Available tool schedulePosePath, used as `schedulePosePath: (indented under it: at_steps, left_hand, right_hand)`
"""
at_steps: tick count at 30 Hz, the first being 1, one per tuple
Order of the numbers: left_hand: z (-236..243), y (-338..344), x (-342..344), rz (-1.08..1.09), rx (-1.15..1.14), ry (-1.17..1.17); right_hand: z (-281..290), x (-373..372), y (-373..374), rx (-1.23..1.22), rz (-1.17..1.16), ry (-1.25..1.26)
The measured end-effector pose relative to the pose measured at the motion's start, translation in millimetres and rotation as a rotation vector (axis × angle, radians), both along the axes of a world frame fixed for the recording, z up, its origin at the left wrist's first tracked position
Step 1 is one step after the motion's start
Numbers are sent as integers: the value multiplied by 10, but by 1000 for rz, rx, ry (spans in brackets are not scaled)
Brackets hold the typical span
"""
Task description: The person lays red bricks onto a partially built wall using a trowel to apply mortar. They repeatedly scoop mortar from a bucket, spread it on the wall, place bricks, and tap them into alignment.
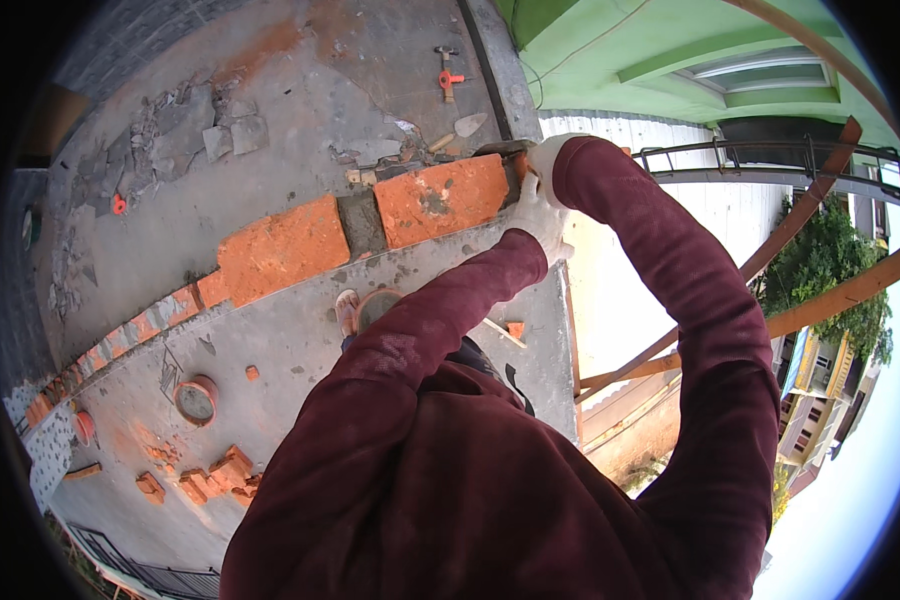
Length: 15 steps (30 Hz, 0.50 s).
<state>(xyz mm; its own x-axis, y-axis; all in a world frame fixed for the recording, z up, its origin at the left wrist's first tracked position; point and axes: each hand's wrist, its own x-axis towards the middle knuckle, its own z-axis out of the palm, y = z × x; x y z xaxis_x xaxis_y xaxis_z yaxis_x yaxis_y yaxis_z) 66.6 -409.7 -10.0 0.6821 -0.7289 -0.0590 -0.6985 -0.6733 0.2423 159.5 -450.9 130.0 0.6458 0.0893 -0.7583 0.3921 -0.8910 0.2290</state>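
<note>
Both my hands, in whitish gloves, come together at the right end of a low brick wall. My right hand [550, 160] bends over the top of a brick piece [521, 166], of which only a small orange patch shows. Just below it, my left hand [538, 218] is closed against the near side of the same piece, its fingers partly hidden. Left of them lies a large orange brick [442, 200] with grey smears. Grey mortar [362, 224] fills the joint between it and another brick [283, 250].
Beyond the wall lie a trowel [460, 130], a hammer [448, 75] and broken slabs [185, 125]. On the near side stand a mortar tub [196, 400] and loose bricks [220, 475]. Wooden poles [805, 215] and a rebar frame [750, 165] cross at right.
</note>
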Motion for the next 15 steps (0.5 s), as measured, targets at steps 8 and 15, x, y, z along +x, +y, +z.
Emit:
schedulePosePath:
  at_steps: [8,15]
  left_hand:
    - [-76,1220,-708,-378,-248,232]
    - [-1588,3298,-1536,307,-95,1065]
  right_hand:
    - [715,-1718,-810,841,-946,-478]
    - [-1561,-3064,-905,1899,-2145,-387]
